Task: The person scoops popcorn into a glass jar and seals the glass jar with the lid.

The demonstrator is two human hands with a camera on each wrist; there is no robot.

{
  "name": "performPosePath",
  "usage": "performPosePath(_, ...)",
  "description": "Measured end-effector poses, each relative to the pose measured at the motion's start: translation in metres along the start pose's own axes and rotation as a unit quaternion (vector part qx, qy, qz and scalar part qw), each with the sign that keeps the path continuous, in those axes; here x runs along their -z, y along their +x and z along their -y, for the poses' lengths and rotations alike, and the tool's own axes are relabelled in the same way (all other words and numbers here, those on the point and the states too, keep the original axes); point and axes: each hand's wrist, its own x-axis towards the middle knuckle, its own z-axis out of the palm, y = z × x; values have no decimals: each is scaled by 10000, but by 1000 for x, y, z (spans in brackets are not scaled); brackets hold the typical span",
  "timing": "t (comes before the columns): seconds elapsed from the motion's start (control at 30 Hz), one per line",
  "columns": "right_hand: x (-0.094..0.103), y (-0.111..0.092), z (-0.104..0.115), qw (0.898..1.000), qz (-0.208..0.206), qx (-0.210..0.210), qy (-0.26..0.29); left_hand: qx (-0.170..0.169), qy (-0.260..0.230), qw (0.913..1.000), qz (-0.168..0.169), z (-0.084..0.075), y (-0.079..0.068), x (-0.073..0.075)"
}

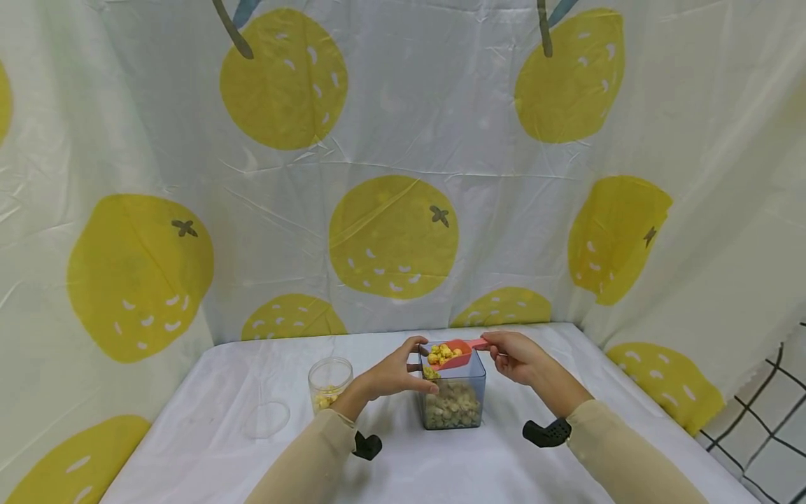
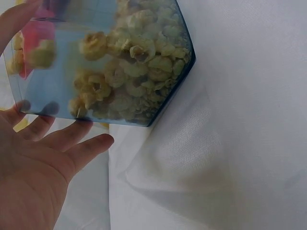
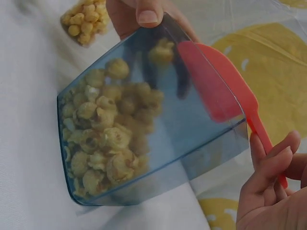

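Note:
A clear bluish square container [image 1: 452, 406], partly filled with popcorn [image 3: 108, 139], stands upright on the table. My left hand [image 1: 393, 371] grips its left side, the thumb on the front face and the fingers spread along the side. Between the fingers and thumb of my right hand [image 1: 516, 355] is the handle of a red scoop [image 3: 218, 79]. Caramel-coloured popcorn [image 1: 444, 354] lies in the scoop, whose bowl is at the container's open top and tilts down to the left. A few pieces [image 3: 162, 51] show high inside the container, near my left fingers.
Left of the container stands a round clear jar [image 1: 330, 374] with popcorn in its lower part, partly behind my left forearm. A clear round lid [image 1: 266, 419] lies flat farther left. The white-covered table [image 1: 434, 469] meets a fruit-print curtain [image 1: 403, 154] at the back.

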Motion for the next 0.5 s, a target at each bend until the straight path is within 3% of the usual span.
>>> performPosePath(0.5, 0, 2, -3, 9996, 102, 74, 265, 57, 130, 9999, 0, 0, 1, 0)
